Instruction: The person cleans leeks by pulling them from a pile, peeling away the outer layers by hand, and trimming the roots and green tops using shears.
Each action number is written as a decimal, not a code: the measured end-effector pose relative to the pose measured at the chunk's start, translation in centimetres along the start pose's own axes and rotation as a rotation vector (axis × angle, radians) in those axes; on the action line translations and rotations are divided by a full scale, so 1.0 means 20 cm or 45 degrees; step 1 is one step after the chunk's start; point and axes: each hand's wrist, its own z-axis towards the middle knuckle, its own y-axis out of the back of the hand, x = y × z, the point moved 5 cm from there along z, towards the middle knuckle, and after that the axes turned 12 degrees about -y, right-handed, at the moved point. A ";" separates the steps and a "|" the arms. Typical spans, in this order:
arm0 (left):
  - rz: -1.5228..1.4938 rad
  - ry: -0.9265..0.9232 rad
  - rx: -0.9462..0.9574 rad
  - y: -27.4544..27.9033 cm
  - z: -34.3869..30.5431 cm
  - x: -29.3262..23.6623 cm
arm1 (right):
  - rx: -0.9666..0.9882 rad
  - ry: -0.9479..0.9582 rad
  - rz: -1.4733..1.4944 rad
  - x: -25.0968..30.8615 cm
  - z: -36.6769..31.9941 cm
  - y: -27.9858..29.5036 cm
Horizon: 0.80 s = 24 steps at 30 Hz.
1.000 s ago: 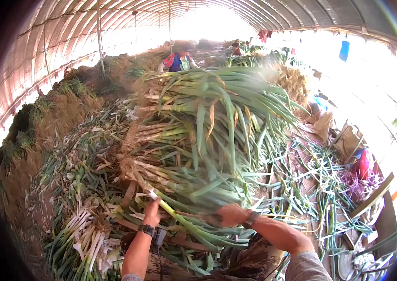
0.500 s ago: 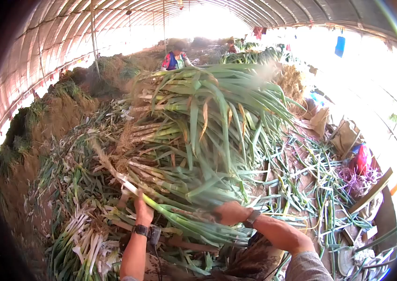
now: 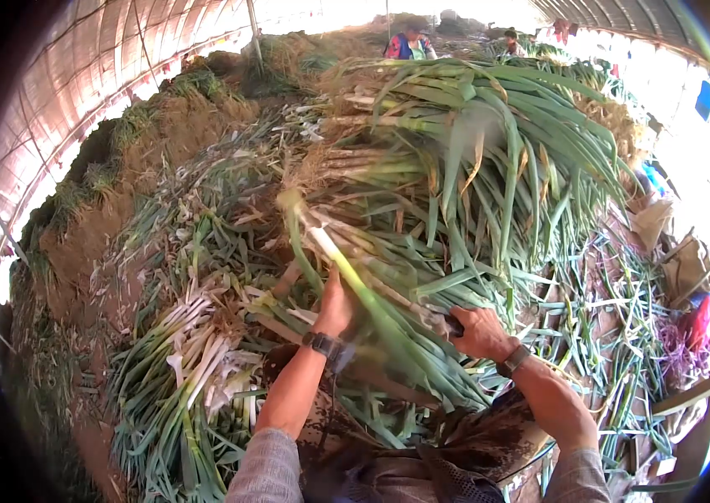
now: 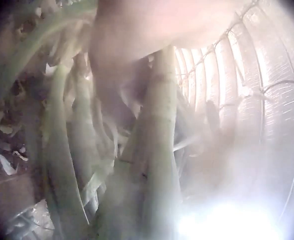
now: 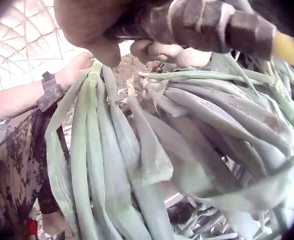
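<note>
My left hand [image 3: 334,308] grips one long leek [image 3: 355,281] by its pale stalk, with the root end pointing up and away from me. The same stalk [image 4: 157,150] fills the left wrist view beneath the hand [image 4: 137,30]. My right hand [image 3: 476,331] sits by the leek's green leaves, and its fingers are curled round a dark, tape-wrapped tool handle [image 5: 207,25]. Long green leaves [image 5: 117,150] hang below that hand. The left forearm with a wrist strap [image 5: 49,90] shows behind them. The tool's working end is hidden.
A tall stack of untrimmed leeks [image 3: 472,151] rises straight ahead. White-stalked leeks [image 3: 196,360] lie in a heap at lower left beside an earth mound [image 3: 95,226]. Cut leaves litter the ground at right [image 3: 623,335]. A seated person [image 3: 409,42] works farther back.
My left hand has drawn the leek out of the stack and raised its root end up and to the left. The right hand has shifted right along the leaves, and the view has tilted down.
</note>
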 end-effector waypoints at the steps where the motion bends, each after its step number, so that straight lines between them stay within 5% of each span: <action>1: -0.084 0.057 -0.079 -0.12 -0.06 -0.05 | 0.010 0.001 0.003 0.02 0.01 0.00; 4: -0.198 0.056 0.231 0.00 0.00 0.11 | 0.099 -0.203 0.063 0.07 0.12 0.01; 9: -0.265 0.117 -0.001 0.02 -0.01 0.15 | -0.168 -0.030 0.171 0.11 0.18 -0.02; 11: -0.243 0.073 0.228 0.01 0.00 0.11 | -0.225 -0.094 0.182 0.10 0.21 -0.05; 15: 0.108 -0.156 0.155 -0.02 0.04 -0.04 | -0.067 -0.116 0.239 0.12 0.22 -0.02; 19: 0.070 -0.255 -0.151 0.03 0.03 -0.15 | -0.031 -0.094 0.149 0.13 0.20 -0.05; 24: 0.010 -0.260 0.028 0.02 -0.02 -0.19 | -0.023 -0.003 0.201 0.14 0.19 -0.04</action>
